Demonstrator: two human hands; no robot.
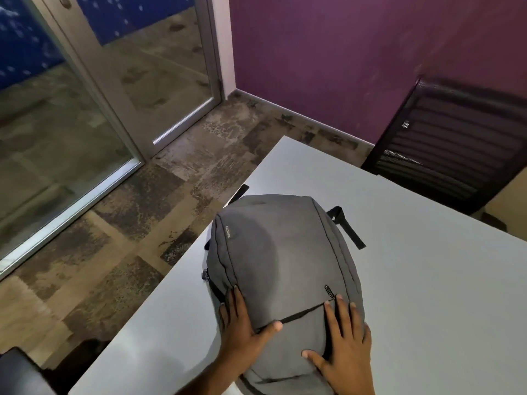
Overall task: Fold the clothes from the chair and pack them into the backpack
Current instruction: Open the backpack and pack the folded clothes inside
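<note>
A grey backpack [282, 252] lies flat on the white table [427, 280], front side up, its zippers closed and its black straps sticking out at the far end. My left hand [242, 329] rests flat on the bag's near left side, fingers spread. On the near right part of the bag, beside the slanted front pocket zipper, my right hand [345, 349] presses down flat with its fingers apart. Neither hand holds anything. No clothes are in view.
A black mesh chair [445, 143] stands beyond the table's far right corner, against the purple wall. Patterned carpet floor [171, 195] lies to the left, with glass doors behind it. A dark object [17, 372] sits at the bottom left corner.
</note>
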